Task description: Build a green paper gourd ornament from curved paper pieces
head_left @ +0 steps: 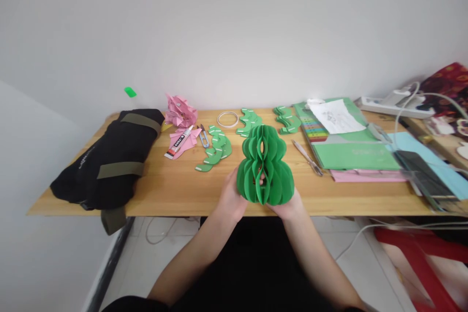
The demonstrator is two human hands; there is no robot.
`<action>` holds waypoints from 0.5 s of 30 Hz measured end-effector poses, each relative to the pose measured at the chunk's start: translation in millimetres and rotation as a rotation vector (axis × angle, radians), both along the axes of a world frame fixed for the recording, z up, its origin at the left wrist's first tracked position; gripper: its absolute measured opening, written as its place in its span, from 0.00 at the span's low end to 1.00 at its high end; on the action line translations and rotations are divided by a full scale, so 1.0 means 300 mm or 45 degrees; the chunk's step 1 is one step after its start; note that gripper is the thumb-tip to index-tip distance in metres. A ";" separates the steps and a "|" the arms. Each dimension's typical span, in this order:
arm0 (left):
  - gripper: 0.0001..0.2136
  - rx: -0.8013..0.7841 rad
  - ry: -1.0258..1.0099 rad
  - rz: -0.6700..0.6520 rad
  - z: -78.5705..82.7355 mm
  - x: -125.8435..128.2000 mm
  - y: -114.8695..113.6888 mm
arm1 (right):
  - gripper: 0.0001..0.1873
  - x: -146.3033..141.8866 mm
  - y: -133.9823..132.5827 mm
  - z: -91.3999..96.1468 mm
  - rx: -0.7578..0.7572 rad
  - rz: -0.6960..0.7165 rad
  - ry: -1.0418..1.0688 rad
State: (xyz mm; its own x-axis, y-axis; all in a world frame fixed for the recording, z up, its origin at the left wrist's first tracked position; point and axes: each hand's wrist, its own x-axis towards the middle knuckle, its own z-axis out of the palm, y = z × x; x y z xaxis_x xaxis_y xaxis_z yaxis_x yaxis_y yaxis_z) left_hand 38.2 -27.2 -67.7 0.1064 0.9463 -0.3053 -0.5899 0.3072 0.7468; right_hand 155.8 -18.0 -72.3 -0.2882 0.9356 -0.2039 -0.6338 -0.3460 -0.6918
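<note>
Between my two hands is a green layered paper ornament (280,183), its scalloped leaves fanned out around a hollow middle. My left hand (234,197) holds it from the lower left, and my right hand (287,204) supports the lower right side. Most of my fingers are hidden behind the paper. Beyond it on the table lie scalloped green paper cutouts with white strips: one fanned stack (218,146) to the left, another (249,121) behind, and a third (287,121) to the right. A tube of glue (179,142) rests on pink paper pieces (190,140) beside small thread snips (204,137).
A black bag (113,161) with olive straps covers the table's left end. Behind are a pink paper flower (181,111) and a white ring (227,119). On the right lie a pen (307,157), a green folder (358,156), a phone (426,175) and a power strip (397,106).
</note>
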 end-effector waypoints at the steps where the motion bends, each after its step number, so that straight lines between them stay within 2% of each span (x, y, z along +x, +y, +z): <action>1: 0.12 -0.017 -0.019 0.010 0.000 0.001 0.000 | 0.10 -0.001 0.001 -0.002 -0.013 0.004 0.008; 9: 0.07 -0.006 -0.094 0.092 0.007 0.015 -0.003 | 0.08 -0.015 0.000 -0.002 -0.117 0.016 0.085; 15: 0.09 -0.019 -0.089 0.138 -0.007 0.019 0.002 | 0.03 -0.014 0.003 -0.039 -0.138 0.018 0.099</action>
